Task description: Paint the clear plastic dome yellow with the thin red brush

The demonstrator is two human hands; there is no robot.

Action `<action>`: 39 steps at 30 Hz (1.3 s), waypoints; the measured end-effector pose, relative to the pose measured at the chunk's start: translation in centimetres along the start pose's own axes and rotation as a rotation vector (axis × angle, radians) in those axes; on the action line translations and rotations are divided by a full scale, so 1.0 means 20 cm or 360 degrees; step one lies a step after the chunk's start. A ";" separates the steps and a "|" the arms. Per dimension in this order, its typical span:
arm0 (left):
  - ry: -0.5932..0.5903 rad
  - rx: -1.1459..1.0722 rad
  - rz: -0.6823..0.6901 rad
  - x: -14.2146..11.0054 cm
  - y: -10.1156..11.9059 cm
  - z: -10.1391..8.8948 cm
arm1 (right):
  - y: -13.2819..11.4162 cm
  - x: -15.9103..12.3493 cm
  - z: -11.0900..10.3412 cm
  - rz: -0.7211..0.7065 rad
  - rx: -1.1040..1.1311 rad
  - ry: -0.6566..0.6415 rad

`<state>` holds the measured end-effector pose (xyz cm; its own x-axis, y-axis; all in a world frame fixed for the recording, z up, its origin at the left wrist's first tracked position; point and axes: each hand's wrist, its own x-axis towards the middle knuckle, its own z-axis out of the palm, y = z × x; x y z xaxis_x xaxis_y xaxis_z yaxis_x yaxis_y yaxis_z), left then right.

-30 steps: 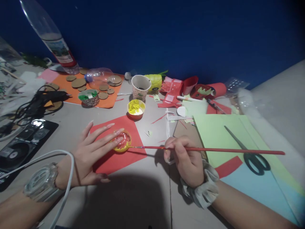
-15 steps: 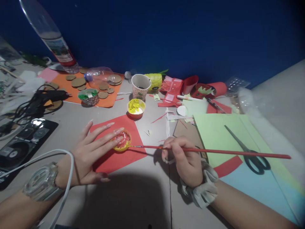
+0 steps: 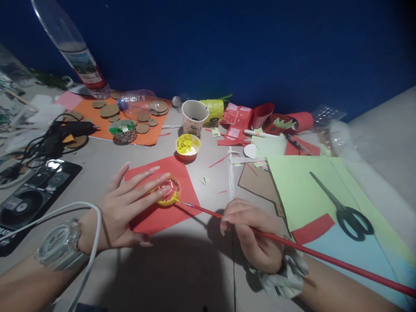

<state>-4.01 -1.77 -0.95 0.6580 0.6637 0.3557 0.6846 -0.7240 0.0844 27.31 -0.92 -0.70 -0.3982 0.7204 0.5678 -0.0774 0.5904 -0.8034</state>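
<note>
My left hand (image 3: 125, 206) lies palm down with its fingers spread, its fingertips resting on a small clear round plastic piece (image 3: 169, 186) whose rim is coated in yellow paint. That piece sits on a red sheet of paper (image 3: 182, 171). A long red-handled paintbrush (image 3: 208, 211) is pinched in my right hand (image 3: 253, 229). The brush tip, loaded with yellow, touches the right side of the round rim. Just behind the paper stands a small cut-down cup (image 3: 187, 157) holding thick yellow paint.
A paper cup (image 3: 195, 115) with dark liquid stands farther back. Black scissors (image 3: 352, 221) lie on green paper (image 3: 289, 182) at the right. At left are a hot glue gun (image 3: 76, 128), a white cable (image 3: 95, 234), a cup of green paint (image 3: 122, 133) and a tall plastic bottle (image 3: 84, 65).
My right hand has moved slightly down and to the right. The brush is now more tilted, its handle end lower, and its tip has shifted along the rim.
</note>
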 end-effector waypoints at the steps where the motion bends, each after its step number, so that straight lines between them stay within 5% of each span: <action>1: 0.0000 -0.0002 0.0009 0.00 0.00 0.00 | 0.00 0.00 0.00 -0.0002 -0.0021 -0.0041; 14: -0.0011 0.0005 0.0058 0.00 -0.02 0.00 | 0.00 0.03 0.00 -0.0114 0.0010 -0.0056; 27: 0.0006 0.0014 0.0074 0.00 -0.03 0.00 | 0.08 0.01 -0.01 0.0285 0.0166 0.0309; 39: 0.0006 -0.0032 0.0012 -0.01 -0.02 0.02 | 0.08 0.01 0.00 0.0341 0.0211 0.0273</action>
<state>-4.36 -1.49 -1.43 0.6621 0.6573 0.3600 0.6729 -0.7329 0.1006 27.17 0.27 -1.93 -0.2590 0.8812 0.3955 -0.1311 0.3737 -0.9183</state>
